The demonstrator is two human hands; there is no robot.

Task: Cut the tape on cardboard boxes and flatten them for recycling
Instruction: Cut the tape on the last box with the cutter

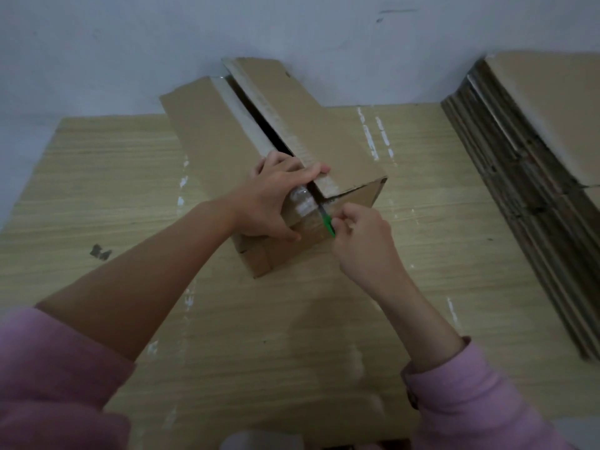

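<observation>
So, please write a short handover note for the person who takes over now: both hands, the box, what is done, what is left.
Left hand: grips the near end of the cardboard box, holding it steady on the table.
Right hand: pinches the green cutter, blade at the tape on the near end face.
Done: top seam is slit, the flaps stand apart. A stack of flattened boxes lies on the right.
Left: finish the end tape, then flatten this box and add it to the stack.
</observation>
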